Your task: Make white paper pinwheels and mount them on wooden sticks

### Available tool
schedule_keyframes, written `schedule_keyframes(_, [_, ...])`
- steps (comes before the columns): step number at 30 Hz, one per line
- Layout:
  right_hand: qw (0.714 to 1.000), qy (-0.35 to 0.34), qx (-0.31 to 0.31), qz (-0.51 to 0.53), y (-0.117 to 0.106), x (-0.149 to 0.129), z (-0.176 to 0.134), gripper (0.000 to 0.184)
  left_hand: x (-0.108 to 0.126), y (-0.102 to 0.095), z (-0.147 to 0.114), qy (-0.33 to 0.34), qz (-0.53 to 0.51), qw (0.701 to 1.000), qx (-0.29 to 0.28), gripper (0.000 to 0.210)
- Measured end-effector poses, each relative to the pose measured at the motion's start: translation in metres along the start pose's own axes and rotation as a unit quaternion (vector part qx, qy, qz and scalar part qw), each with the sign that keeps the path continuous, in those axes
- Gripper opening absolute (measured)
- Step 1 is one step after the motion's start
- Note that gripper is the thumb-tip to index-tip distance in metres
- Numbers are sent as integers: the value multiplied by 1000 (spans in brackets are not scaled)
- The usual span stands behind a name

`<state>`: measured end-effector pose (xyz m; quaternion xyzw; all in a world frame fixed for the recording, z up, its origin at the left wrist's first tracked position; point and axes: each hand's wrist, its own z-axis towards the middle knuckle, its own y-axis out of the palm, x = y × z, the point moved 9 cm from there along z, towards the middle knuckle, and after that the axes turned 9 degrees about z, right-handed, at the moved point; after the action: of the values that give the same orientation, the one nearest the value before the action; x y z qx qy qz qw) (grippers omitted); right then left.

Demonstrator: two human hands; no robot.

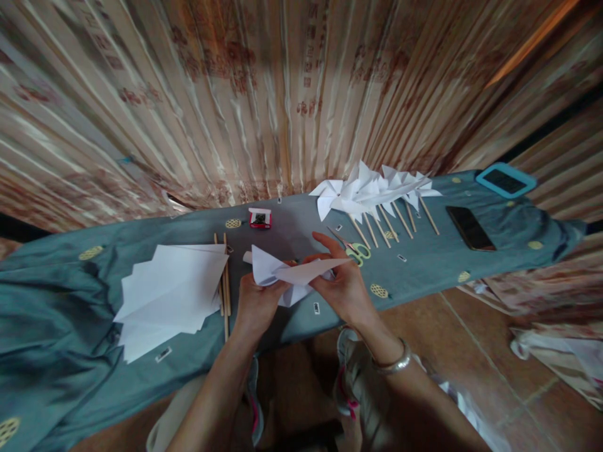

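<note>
Between my two hands is a white paper pinwheel (pixel 301 274), its blades folded in and standing up above the cloth. My left hand (pixel 258 302) pinches its left side, the thumb pressed on the paper. On the right side, my right hand (pixel 340 285) grips the paper between thumb and fingers, with the index finger raised. The folds hide most of the fingertips and the pinwheel's centre. Green-handled scissors (pixel 358 253) lie just beyond my right hand. Left of my left hand are several wooden sticks (pixel 227 276) beside a stack of white paper sheets (pixel 174 289).
A small red box (pixel 260 218) with dark contents sits open at the back. Several finished pinwheels on sticks (pixel 365 194) lie in a row at back right. Farther right are a black phone (pixel 470 228) and a blue-framed tablet (pixel 505 180). A curtain (pixel 282 113) hangs behind the table.
</note>
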<state>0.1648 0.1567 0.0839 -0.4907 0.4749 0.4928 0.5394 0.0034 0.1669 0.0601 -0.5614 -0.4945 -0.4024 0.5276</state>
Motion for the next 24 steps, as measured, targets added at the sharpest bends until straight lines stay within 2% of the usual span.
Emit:
schedule_keyframes(6, [1000,-9,-10,20,2,-1,-1,66,-2,2,0,-17,-14,1000,-7,27])
schedule_keyframes(13, [1000,8,0,24,1,1,0,66,0,-3,0,-19,1,999,27,24])
schedule_keyframes(24, [1000,11,8,23,1,4,1,65,5,-4,1,-2,20,999,26,23])
